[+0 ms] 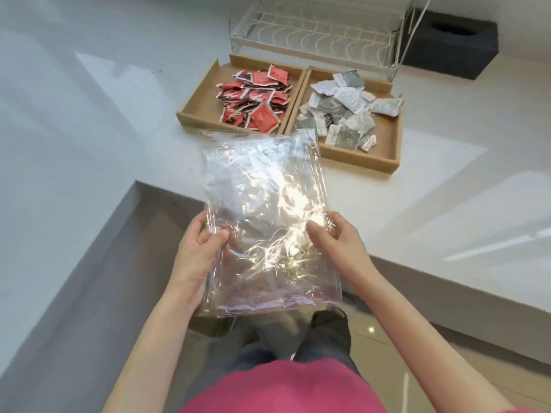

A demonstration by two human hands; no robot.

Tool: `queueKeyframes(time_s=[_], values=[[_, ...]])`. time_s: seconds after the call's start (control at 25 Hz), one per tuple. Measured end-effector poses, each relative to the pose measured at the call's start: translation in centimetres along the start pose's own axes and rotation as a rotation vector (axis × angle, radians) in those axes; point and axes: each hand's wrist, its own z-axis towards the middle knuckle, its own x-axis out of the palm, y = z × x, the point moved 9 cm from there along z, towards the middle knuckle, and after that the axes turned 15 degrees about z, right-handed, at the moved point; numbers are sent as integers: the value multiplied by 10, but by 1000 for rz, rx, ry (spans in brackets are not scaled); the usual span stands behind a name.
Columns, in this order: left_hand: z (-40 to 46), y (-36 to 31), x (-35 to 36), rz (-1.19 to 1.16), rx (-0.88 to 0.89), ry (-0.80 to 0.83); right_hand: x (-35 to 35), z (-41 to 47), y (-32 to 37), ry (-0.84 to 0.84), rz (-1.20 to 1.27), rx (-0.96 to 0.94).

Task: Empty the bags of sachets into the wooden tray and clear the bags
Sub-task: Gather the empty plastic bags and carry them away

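Left hand (199, 240) pinches the left edge of a clear crinkled plastic bag (265, 222), thumb on top, fingers curled beneath. Bag is held flat in the air over the counter's corner, its far end near the two-compartment shallow wooden tray (301, 84). Tray sits on the white countertop (89, 99); left compartment holds a heap of red sachets (256, 99), right compartment a heap of white and grey sachets (340, 108). Right hand (338, 235) pinches the bag's right edge. Behind the tray: clear acrylic rack (319, 31), dark grey box (453, 44) to its right
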Motion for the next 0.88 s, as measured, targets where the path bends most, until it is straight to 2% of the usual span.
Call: queueKeyframes(time_s=[0.32,0.64,0.88], values=[[-37,92,-91,21,-184,-81,89,-45,-64,86,-170,153],[-56,169,-109,42,-409,-201,115,-46,-121,163,-266,267],[-49,212,-109,39,-521,-221,127,-30,-171,207,-262,401]])
